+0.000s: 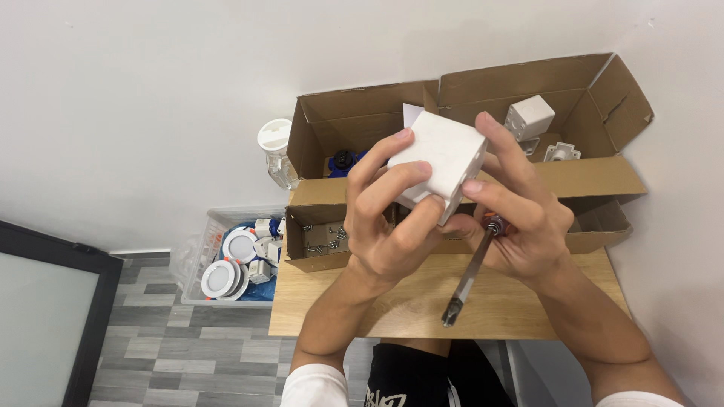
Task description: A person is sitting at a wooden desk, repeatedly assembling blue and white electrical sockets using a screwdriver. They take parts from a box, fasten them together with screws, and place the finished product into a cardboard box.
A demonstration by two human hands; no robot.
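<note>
both hands hold a white square plastic box (441, 160) at frame centre, raised above the light wooden table (392, 305). left hand (392, 218) has its fingers curled and clamped on the box's near and left faces. right hand (520, 211) pinches the right side with its fingertips and also pins a metal-shaft screwdriver (469, 277) in the palm, tip pointing down toward the lower frame. progress, my read: box picked, tool not engaged with it. small open cardboard tray of screws (320, 241) left of the hands looks untouched; more white boxes sit in the brown cardboard carton (603, 173) upper right.
</note>
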